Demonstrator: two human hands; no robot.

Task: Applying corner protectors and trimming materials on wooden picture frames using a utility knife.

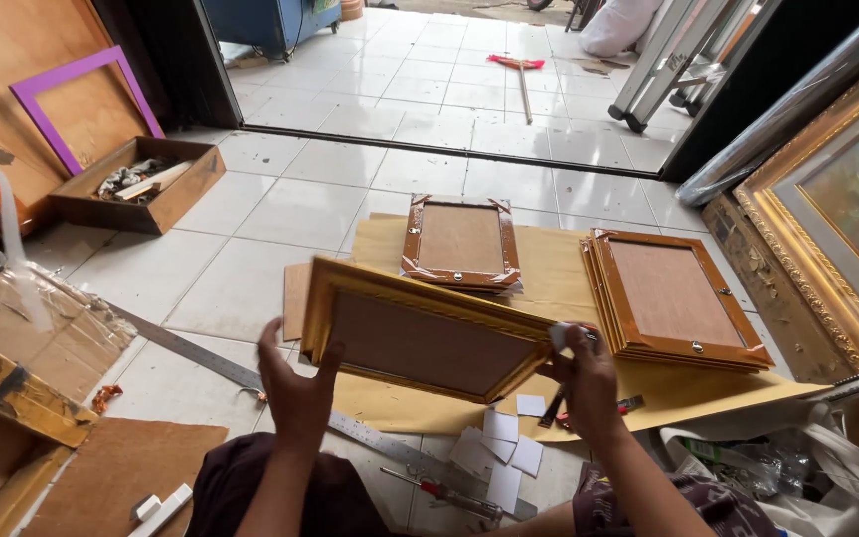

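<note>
I hold a gold-edged picture frame [420, 333] with its brown backing board facing up, lifted over a sheet of brown paper [549, 268] on the tiled floor. My left hand [295, 388] grips the frame's near left corner. My right hand [586, 378] holds the right corner, with a small white piece pinched against the frame there. Below the frame lie several small white cards [497, 449], a red-handled screwdriver [449, 492] and a long steel ruler [201, 353].
Two stacks of brown frames [461, 242] [673, 298] lie face down on the paper. A large ornate gold frame [827, 229] leans at right. A wooden tray [141, 184] and a purple frame [77, 104] sit at left, cardboard boxes [22, 368] near left, a ladder [668, 60] beyond.
</note>
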